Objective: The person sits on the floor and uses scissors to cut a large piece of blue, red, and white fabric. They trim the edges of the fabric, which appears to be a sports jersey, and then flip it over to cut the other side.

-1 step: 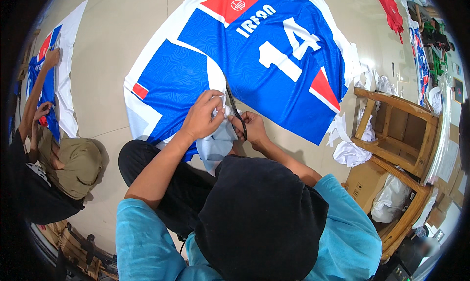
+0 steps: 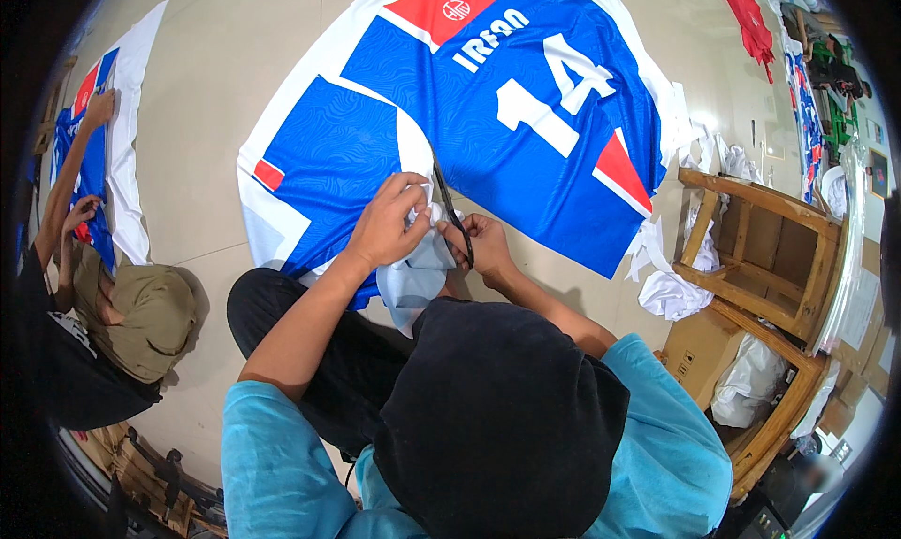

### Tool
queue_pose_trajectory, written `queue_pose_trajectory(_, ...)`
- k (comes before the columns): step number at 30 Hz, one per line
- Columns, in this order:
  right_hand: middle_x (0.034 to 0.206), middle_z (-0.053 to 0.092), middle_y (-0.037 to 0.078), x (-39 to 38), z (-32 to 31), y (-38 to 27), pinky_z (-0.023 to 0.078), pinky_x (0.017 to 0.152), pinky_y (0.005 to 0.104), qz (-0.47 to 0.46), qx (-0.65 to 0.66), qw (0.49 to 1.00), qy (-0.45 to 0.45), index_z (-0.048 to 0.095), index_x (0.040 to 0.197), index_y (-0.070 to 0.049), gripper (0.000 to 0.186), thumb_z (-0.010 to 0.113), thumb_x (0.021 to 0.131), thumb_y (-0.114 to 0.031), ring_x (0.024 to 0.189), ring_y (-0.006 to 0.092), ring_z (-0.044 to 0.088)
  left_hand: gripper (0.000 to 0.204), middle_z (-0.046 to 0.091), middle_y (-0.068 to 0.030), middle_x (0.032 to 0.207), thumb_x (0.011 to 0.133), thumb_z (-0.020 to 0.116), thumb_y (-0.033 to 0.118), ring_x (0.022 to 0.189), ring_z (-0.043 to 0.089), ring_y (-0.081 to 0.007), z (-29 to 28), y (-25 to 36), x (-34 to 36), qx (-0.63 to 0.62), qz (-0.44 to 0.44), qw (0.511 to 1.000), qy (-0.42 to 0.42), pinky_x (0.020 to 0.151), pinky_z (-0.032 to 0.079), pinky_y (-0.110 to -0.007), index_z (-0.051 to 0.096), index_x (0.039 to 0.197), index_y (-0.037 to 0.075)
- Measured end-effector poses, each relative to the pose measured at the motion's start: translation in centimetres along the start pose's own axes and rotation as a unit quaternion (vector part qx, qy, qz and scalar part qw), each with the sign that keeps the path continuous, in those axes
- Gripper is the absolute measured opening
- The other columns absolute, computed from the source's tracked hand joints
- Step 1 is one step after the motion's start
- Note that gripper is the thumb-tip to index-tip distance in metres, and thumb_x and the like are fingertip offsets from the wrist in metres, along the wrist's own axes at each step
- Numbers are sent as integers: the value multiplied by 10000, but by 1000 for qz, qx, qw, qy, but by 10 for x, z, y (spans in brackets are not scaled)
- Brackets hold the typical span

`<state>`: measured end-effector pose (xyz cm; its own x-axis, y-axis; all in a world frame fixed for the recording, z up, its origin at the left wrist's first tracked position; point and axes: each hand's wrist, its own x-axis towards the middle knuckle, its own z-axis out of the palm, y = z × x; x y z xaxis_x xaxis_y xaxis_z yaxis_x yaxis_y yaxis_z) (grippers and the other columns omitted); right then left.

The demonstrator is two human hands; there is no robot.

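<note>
Printed jersey fabric (image 2: 563, 192), blue with red and white patches, lies spread on the floor before me. My right hand (image 2: 483, 245) is closed round the handles of dark scissors (image 2: 445, 192). Their blades point away from me, along the white margin (image 2: 413, 146) between two blue panels. Just left of the scissors, my left hand (image 2: 389, 222) pinches the bunched white edge of the left panel (image 2: 328, 159). A pale grey-white fold (image 2: 411, 281) hangs below that hand toward my lap. Fabric and fingers partly hide the scissor handles.
White scraps (image 2: 674, 293) lie on the floor at the right, by a wooden frame (image 2: 751, 253) and a cardboard box (image 2: 704, 353). At the left, a co-worker (image 2: 141, 323) handles a similar printed cloth (image 2: 131, 135). A red cloth (image 2: 746, 23) lies at the far right.
</note>
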<state>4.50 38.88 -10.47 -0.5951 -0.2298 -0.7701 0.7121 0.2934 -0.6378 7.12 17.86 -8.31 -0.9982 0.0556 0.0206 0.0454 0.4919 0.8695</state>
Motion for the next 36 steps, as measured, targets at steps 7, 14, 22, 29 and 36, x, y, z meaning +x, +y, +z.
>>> queue_pose_trajectory(7,572,589,26,7,-3,-4,379,395,236,-9,-30,1000,1,555,778,-77,441,877,817,-376,425,85,513,148,607,-188,1211,880,649,118,1133,581,-403,0,-4,7,5,8,1000,2,948,489,-458,540,854,21)
queue_pose_trajectory(14,581,582,25,7,-9,-11,389,409,253,-8,-50,999,-14,561,761,-76,474,869,816,-432,447,94,525,184,606,-197,1198,924,648,185,1133,572,-416,-6,-3,8,-3,-99,994,48,964,474,-471,603,1001,24)
queue_pose_trajectory(22,577,559,26,18,-12,-21,398,419,262,-18,-49,998,-35,563,771,-63,514,852,823,-485,452,102,522,1318,-47,-309,1685,722,763,743,1510,-113,-598,-15,-58,14,292,-288,897,166,1113,-34,-808,64,1663,142)
queue_pose_trajectory(29,584,558,24,28,-15,-20,387,408,263,-28,-66,997,-32,563,780,-55,522,862,811,-481,447,104,512,1354,-26,-323,1680,700,734,807,1510,-89,-600,-16,-58,10,311,-345,877,126,1097,-27,-821,59,1663,137)
queue_pose_trajectory(36,636,581,32,27,-15,-30,397,420,234,-25,-70,996,-40,587,842,-41,454,854,843,-409,478,84,531,1341,-29,-336,1675,724,733,786,1504,-69,-616,-17,-55,9,316,-342,876,123,1106,-13,-811,48,1660,112)
